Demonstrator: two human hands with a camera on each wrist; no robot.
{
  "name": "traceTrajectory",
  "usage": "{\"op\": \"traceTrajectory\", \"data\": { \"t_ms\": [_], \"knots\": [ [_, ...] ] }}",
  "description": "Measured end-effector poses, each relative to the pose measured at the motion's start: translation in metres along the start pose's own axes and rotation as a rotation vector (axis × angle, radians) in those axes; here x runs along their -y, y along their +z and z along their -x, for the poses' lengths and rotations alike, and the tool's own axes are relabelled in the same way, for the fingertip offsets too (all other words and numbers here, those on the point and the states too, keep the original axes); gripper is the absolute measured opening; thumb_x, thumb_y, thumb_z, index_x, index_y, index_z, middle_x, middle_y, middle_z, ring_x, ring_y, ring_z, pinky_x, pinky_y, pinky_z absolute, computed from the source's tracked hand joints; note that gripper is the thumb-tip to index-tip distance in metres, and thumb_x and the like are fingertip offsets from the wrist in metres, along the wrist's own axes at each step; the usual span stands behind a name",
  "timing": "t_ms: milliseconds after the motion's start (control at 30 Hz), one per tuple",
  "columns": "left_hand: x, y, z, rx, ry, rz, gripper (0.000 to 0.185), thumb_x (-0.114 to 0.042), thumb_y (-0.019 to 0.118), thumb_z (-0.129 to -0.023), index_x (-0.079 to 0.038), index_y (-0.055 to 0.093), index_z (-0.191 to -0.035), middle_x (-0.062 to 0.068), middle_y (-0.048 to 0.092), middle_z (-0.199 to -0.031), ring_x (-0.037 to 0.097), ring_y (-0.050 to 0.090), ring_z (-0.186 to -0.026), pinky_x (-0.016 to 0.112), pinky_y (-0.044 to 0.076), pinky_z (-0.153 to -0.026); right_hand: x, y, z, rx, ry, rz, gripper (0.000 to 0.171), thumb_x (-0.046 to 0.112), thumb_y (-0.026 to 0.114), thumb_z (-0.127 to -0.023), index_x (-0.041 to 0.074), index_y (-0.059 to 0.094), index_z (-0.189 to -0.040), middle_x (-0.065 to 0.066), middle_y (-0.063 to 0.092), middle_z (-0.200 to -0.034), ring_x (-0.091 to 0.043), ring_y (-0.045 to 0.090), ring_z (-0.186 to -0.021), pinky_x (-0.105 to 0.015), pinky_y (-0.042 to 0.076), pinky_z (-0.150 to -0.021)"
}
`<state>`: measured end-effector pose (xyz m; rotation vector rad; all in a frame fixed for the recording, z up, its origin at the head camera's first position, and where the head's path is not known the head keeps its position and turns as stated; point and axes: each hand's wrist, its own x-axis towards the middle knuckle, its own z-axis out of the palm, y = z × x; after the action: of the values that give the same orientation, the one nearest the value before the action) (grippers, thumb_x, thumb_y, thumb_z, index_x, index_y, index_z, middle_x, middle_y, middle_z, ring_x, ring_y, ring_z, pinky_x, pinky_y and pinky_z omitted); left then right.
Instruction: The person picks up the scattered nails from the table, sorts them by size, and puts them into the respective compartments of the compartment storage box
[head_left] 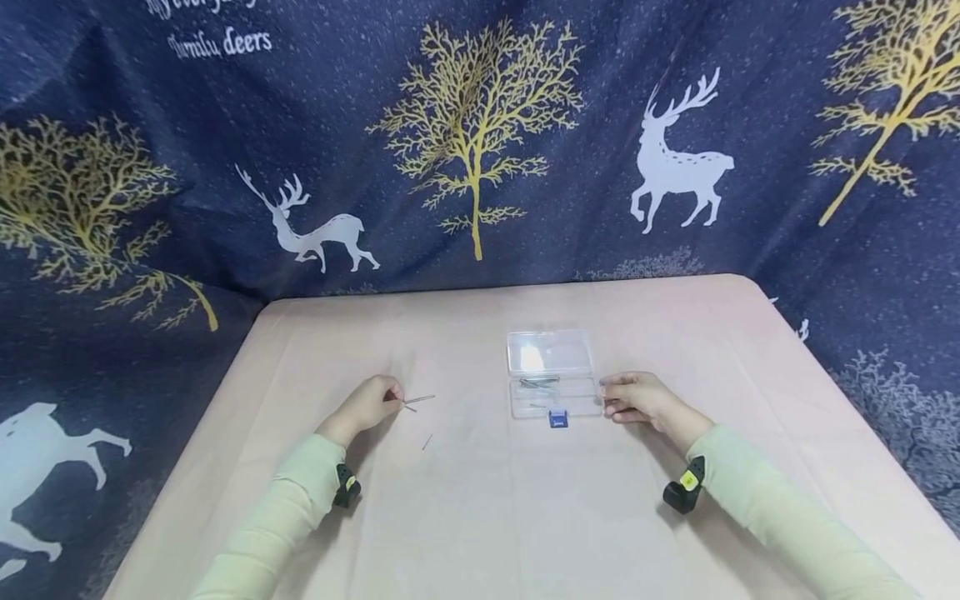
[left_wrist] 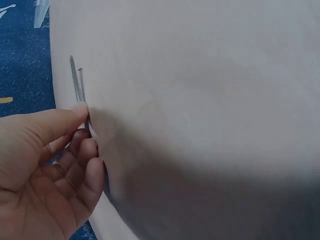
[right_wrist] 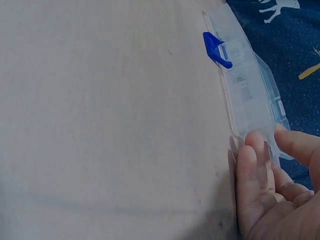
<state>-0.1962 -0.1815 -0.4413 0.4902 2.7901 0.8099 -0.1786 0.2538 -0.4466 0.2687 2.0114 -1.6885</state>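
Pale sleeves (head_left: 262, 517) flank the nails (left_wrist: 76, 84), which the left hand (head_left: 367, 406) pinches above the table (head_left: 450, 517), keeping their ends free. The right hand (head_left: 637, 397) grips the open box (head_left: 576, 390), likely steadying it. Another nail (head_left: 427, 442) lies between.

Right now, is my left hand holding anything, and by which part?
Yes: your left hand pinches thin metal pieces, apparently nails, by their shafts; ends stick out past the fingers.

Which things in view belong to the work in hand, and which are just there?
Likely in the job:
nails pinched by the left hand
clear box at the right hand
metal pieces inside it
thin piece lying loose

Just there:
pale table cover
patterned backdrop
wrist cameras
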Motion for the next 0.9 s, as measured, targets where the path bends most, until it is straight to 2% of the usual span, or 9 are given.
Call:
{"op": "traceTrajectory", "data": {
  "t_ms": [100, 333, 433, 600, 700, 833, 900],
  "knots": [
    [-0.001, -0.001, -0.001, 0.03, -0.008, -0.057, 0.004, 0.0, 0.059, -0.087, 0.001, 0.06, -0.084, 0.011, 0.061, -0.09, 0.026, 0.058, -0.09, 0.045, 0.05, -0.088, 0.001, 0.0, 0.0, -0.002, 0.002, -0.005, 0.055, 0.011, 0.055, -0.094, -0.013, 0.033, -0.138, 0.004, 0.066, -0.076, -0.005, 0.064, -0.063, -0.02, 0.057, -0.062],
    [-0.001, -0.001, -0.002, 0.089, -0.011, -0.148, 0.006, -0.004, 0.052, -0.093, -0.002, 0.056, -0.089, 0.008, 0.053, -0.088, 0.02, 0.052, -0.084, 0.039, 0.051, -0.083, 0.003, 0.001, 0.002, -0.005, -0.003, -0.021, 0.054, 0.01, 0.056, -0.094, -0.013, 0.034, -0.137, 0.004, 0.067, -0.077, -0.005, 0.064, -0.063, -0.02, 0.057, -0.063],
    [-0.002, -0.001, -0.001, 0.06, 0.011, -0.172, 0.006, -0.003, 0.05, -0.093, 0.0, 0.055, -0.092, 0.009, 0.054, -0.087, 0.022, 0.054, -0.084, 0.041, 0.052, -0.083, 0.003, 0.002, 0.002, -0.004, -0.004, -0.019, 0.054, 0.011, 0.056, -0.094, -0.012, 0.034, -0.138, 0.004, 0.067, -0.078, -0.005, 0.064, -0.064, -0.02, 0.057, -0.063],
    [-0.006, 0.002, 0.0, -0.029, 0.054, -0.217, 0.004, -0.004, 0.053, -0.092, -0.001, 0.054, -0.091, 0.008, 0.058, -0.081, 0.022, 0.058, -0.079, 0.041, 0.054, -0.077, 0.0, 0.001, 0.0, -0.004, -0.002, 0.0, 0.054, 0.012, 0.056, -0.094, -0.012, 0.034, -0.138, 0.003, 0.067, -0.08, -0.005, 0.064, -0.064, -0.02, 0.057, -0.063],
    [-0.009, 0.004, 0.0, -0.066, 0.045, -0.18, 0.004, -0.005, 0.056, -0.091, -0.001, 0.055, -0.091, 0.009, 0.061, -0.084, 0.023, 0.061, -0.081, 0.04, 0.054, -0.077, -0.003, -0.001, -0.001, -0.013, 0.001, -0.001, 0.054, 0.012, 0.056, -0.094, -0.012, 0.035, -0.138, 0.004, 0.067, -0.079, -0.005, 0.064, -0.064, -0.02, 0.057, -0.063],
    [-0.01, 0.004, -0.001, -0.086, 0.004, -0.048, 0.004, -0.004, 0.057, -0.09, -0.001, 0.057, -0.093, 0.011, 0.064, -0.091, 0.024, 0.062, -0.088, 0.039, 0.054, -0.082, -0.003, -0.001, -0.002, -0.012, 0.001, -0.001, 0.054, 0.012, 0.056, -0.094, -0.011, 0.035, -0.138, 0.004, 0.067, -0.079, -0.005, 0.064, -0.064, -0.02, 0.057, -0.063],
    [-0.01, 0.004, -0.001, -0.083, -0.006, 0.061, 0.006, -0.003, 0.056, -0.09, 0.0, 0.057, -0.096, 0.013, 0.064, -0.092, 0.023, 0.062, -0.081, 0.037, 0.056, -0.075, -0.002, -0.001, -0.002, -0.01, 0.001, -0.005, 0.054, 0.012, 0.056, -0.094, -0.012, 0.035, -0.137, 0.004, 0.067, -0.079, -0.005, 0.064, -0.064, -0.02, 0.057, -0.063]
  ]
}}
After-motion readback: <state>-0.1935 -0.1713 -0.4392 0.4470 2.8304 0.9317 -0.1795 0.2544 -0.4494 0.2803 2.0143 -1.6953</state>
